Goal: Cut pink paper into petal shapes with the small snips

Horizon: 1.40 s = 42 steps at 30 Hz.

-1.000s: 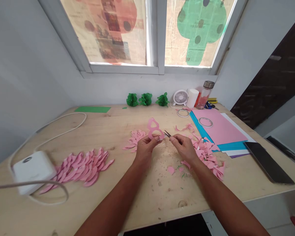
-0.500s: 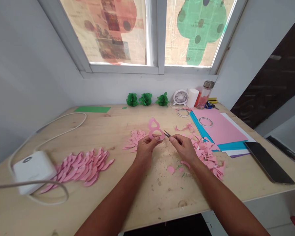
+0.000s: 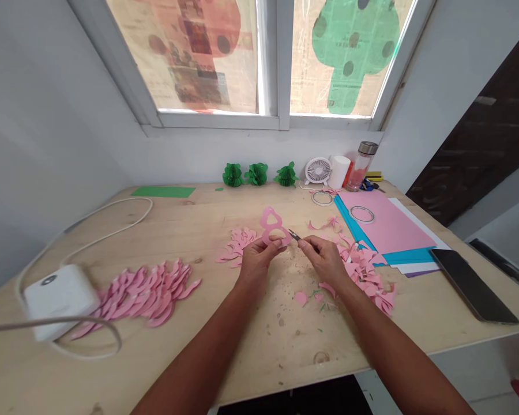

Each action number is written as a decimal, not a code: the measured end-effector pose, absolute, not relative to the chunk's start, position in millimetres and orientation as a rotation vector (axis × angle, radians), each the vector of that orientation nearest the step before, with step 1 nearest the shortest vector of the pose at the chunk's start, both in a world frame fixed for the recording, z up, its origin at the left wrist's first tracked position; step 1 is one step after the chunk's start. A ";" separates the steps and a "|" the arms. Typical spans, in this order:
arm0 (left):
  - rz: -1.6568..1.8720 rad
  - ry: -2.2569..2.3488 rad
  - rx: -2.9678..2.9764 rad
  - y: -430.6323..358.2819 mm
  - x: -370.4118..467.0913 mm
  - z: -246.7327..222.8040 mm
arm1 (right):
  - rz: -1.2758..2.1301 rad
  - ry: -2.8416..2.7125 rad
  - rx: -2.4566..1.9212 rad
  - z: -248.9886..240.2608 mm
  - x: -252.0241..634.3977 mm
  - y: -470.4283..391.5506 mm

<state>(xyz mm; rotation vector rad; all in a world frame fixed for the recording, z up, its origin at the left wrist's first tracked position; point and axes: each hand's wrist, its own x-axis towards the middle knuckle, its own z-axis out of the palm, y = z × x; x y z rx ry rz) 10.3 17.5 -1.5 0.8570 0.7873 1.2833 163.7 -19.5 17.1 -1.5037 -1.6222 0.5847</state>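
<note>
Between thumb and fingers, my left hand (image 3: 259,259) pinches the lower edge of a pink paper cutout (image 3: 266,234) with two openings in it, held upright above the table. My right hand (image 3: 322,256) is closed around small scissors (image 3: 294,235), whose dark tips point left, right beside the cutout's edge. The scissors' handles are hidden in my fingers. Behind my left hand lies a small pile of pink paper pieces (image 3: 237,245). Pink paper scraps (image 3: 365,274) are heaped to the right of my right hand.
Pink curved strips (image 3: 147,294) lie at left near a white box-shaped device (image 3: 60,300) with a cable. Green paper balls (image 3: 256,174), a fan (image 3: 318,171) and a bottle (image 3: 361,167) line the wall. Coloured sheets (image 3: 393,225), tape rings and a phone (image 3: 473,286) are at right.
The pink cutout has shifted very slightly to the right, towards the scissors. Both hands keep nearly the same place and grip.
</note>
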 end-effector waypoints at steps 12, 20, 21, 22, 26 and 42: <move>1.294 0.781 0.825 17.9 10.6 -1.4 | 0.582 -1.596 -1.509 19.2 163.2 -21.0; 1.308 0.779 0.845 17.9 9.9 0.1 | 0.600 -1.573 -1.506 16.2 161.5 -20.6; 1.308 0.780 0.846 18.0 9.8 -0.2 | 0.596 -1.569 -1.509 16.0 161.4 -20.5; 1.309 0.783 0.846 18.1 9.8 -0.5 | 0.591 -1.566 -1.513 15.7 161.4 -20.5; 1.314 0.798 0.843 18.4 10.1 -1.1 | 0.583 -1.567 -1.511 15.1 161.8 -19.9; 1.314 0.766 0.823 17.1 9.4 -0.4 | 0.593 -1.564 -1.507 11.4 164.3 -17.3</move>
